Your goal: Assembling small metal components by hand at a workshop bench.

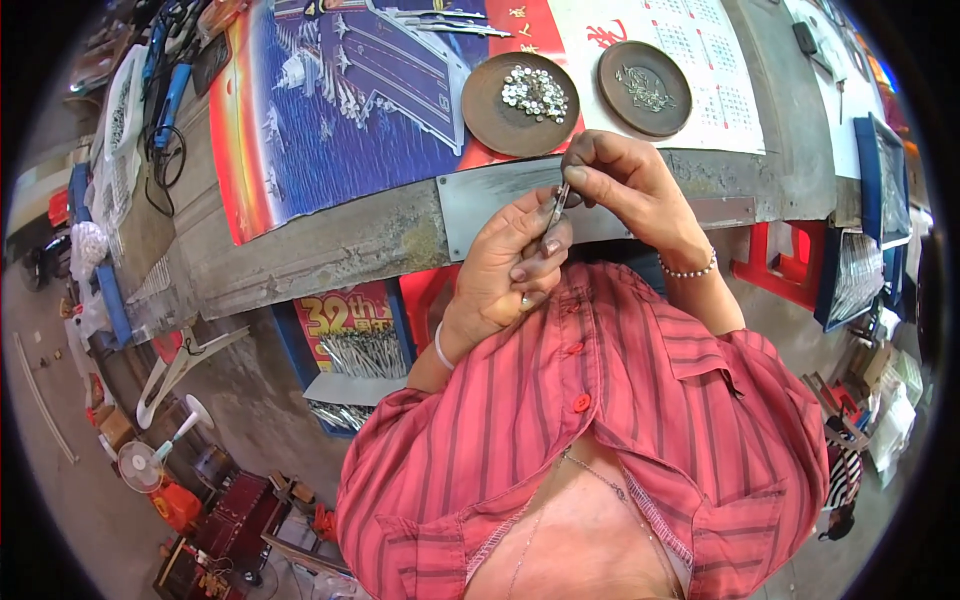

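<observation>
Above the table's front edge, my left hand (512, 255) closes its fingers round a slim silvery metal piece (559, 207), which stands nearly upright. My right hand (632, 188) pinches at the upper end of the same piece between thumb and forefinger; whether it also holds a smaller part there is hidden. Just beyond the hands lies a round brown dish (484, 122) with a heap of small shiny round parts (535, 94). To its right, a second brown dish (660, 122) holds thin little metal pins (643, 88).
A printed poster (340, 150) covers much of the worktable (330, 250). Several slim metal pieces (450, 22) lie at its far edge. A blue-handled tool (173, 100) with a cord rests at left. Below the edge stands a blue bin (290, 345) of metal pieces; a red stool (785, 262) is at right.
</observation>
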The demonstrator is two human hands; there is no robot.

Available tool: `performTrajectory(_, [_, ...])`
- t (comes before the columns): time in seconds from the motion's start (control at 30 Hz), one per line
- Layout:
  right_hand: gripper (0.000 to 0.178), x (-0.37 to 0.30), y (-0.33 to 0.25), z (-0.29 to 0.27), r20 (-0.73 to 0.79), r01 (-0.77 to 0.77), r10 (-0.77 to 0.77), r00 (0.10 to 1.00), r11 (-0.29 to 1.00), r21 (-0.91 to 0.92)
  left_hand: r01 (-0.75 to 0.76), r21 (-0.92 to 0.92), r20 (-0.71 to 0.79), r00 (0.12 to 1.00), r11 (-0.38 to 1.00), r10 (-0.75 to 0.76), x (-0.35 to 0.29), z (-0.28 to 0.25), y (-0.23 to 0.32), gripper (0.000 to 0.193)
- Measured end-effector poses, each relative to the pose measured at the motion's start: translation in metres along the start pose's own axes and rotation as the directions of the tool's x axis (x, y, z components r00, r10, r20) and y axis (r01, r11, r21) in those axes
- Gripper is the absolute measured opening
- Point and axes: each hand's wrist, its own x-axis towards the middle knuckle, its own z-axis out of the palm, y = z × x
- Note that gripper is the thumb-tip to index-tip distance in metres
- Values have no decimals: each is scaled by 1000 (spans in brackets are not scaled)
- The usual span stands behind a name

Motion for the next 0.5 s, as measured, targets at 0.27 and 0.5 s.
performTrajectory(0.27, [19, -38, 29, -52, -353, 15, -124, 927, 955, -297, -219, 851, 65, 946, 478, 318, 5, -1, 11, 25])
performTrajectory(0.5, [11, -69, 49, -55, -384, -9, -316, 868, 762, -648, -215, 765, 447, 856, -608, 260, 47, -1, 7, 21])
